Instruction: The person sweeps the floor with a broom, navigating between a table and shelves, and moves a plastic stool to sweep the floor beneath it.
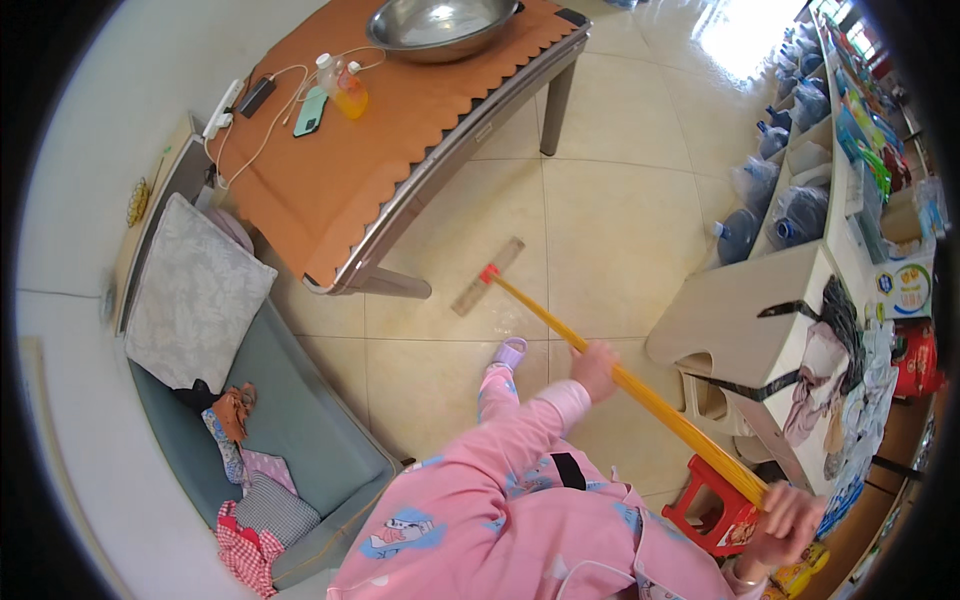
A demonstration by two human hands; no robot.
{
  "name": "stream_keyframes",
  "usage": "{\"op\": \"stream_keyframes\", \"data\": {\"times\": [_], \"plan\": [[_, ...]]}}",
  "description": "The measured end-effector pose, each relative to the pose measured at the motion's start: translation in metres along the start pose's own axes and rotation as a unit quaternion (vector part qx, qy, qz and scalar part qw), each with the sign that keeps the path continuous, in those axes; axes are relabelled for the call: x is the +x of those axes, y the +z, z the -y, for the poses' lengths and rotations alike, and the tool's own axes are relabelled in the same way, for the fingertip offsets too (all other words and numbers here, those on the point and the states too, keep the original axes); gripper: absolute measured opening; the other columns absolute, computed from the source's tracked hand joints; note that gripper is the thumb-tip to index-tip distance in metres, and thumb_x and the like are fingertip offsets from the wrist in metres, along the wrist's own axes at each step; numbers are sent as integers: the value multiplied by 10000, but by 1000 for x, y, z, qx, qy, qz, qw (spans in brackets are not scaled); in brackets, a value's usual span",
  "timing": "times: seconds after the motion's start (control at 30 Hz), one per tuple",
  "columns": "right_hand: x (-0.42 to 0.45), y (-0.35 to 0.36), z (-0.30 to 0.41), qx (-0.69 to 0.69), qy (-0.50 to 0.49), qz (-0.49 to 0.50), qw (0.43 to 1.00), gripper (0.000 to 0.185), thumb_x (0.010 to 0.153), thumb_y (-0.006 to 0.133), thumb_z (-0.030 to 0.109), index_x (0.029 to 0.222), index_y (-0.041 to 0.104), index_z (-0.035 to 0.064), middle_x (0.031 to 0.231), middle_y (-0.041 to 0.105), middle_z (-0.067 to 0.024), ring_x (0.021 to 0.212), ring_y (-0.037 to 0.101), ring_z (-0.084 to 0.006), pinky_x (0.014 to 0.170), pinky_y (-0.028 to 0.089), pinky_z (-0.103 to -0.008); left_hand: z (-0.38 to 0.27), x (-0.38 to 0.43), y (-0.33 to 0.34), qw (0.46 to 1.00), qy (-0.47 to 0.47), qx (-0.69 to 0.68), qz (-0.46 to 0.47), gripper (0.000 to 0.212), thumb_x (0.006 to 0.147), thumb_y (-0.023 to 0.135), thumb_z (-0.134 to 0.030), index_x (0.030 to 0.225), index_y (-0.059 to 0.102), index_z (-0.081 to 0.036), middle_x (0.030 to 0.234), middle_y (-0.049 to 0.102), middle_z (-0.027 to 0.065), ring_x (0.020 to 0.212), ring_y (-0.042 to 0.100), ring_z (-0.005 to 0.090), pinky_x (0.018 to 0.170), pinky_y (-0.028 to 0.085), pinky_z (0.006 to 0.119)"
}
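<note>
My left hand (596,371) is closed around the middle of a yellow wooden mop handle (675,421), below the centre of the view. Near the handle's top end, at the lower right, my right hand (784,525) grips it too. The handle slants up and left to a red joint (489,273) on a flat, narrow mop head (469,296), which lies on the beige tiled floor (607,247). A purple slipper (511,351) on a foot stands just below the mop head.
A table with an orange cover (352,172) stands at the upper left, its leg (397,283) near the mop head. A grey-green sofa (300,405) is at the left. Large plastic bottles (739,236) line shelving at the right. A red stool (705,502) sits beside the handle's upper part.
</note>
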State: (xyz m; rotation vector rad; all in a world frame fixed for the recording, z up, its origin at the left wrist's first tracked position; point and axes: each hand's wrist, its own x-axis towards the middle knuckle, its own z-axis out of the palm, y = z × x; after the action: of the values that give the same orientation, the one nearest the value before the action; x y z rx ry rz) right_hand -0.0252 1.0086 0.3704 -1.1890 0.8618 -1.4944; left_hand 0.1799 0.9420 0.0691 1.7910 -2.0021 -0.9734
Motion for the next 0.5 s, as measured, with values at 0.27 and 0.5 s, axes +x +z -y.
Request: {"op": "stream_keyframes", "data": {"times": [0.27,0.5], "plan": [[-45,-77,94,117,-111,-62,985,237,824,492,280,686,421,101,481,316,29,411,308,-83,513,296,-261,-136,-62,65,993,20,-95,72,156,689,588,-231,802,584,-125,895,555,59,967,479,261,795,336,655],[-32,-54,51,102,-110,2,989,257,894,348,184,645,343,122,400,297,50,309,251,-38,359,232,-175,-66,-71,69,995,-17,-94,0,115,673,593,-190,769,588,-127,788,580,78,793,550,297,675,423,461]]}}
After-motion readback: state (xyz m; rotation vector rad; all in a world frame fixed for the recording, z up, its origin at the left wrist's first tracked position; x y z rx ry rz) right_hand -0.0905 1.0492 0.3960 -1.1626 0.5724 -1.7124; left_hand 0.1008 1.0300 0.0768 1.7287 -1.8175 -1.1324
